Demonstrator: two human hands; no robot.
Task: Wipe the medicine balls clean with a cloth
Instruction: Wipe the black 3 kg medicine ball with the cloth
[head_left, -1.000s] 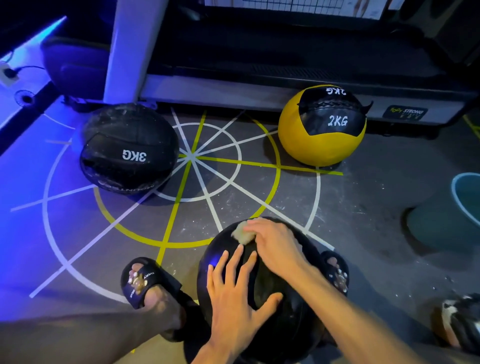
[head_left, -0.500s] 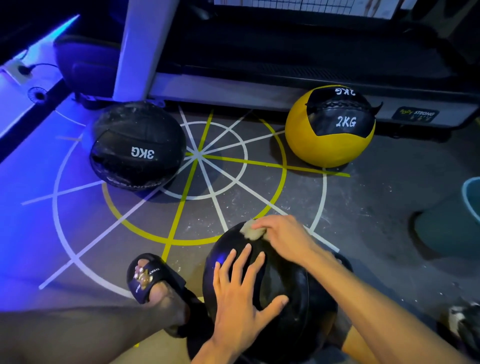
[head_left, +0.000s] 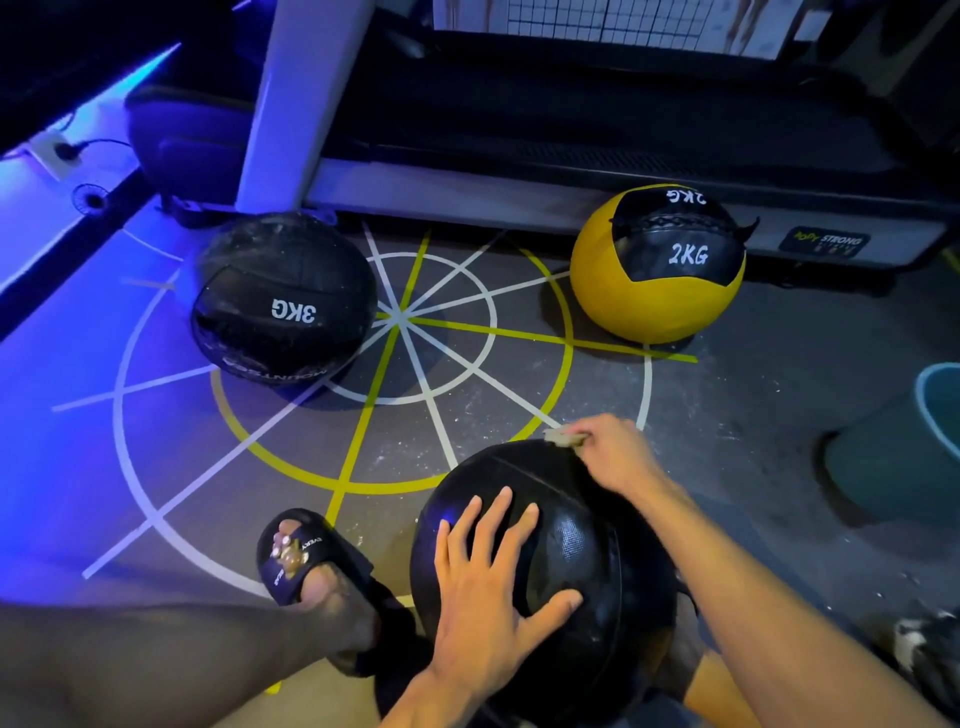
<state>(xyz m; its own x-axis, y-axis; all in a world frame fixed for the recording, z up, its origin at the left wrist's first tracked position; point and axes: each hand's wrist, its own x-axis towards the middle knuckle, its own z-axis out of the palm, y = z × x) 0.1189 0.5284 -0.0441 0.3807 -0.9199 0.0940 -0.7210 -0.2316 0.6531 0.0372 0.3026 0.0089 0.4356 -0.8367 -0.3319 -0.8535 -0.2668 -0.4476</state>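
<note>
A: Where's your ball?
B: The black ball (head_left: 561, 545) sits on the floor (head_left: 727, 415) right in front of you, beside your sandalled foot (head_left: 306, 561).

A: Hands?
B: Your left hand (head_left: 493, 587) lies flat on its near face, fingers (head_left: 488, 525) spread and straight. Your right hand (head_left: 613, 457) has its fingers clamped on the cloth (head_left: 563, 439), pressed at the far top edge.

A: Next?
B: Probably pull the cloth toward you; the unwiped face lies between your two hands.

A: Others?
B: The 3KG ball (head_left: 283, 301) is far left and looks dusty; the 2KG ball (head_left: 657, 265) is far right, nearer your cloth hand. Both well apart from you.
</note>
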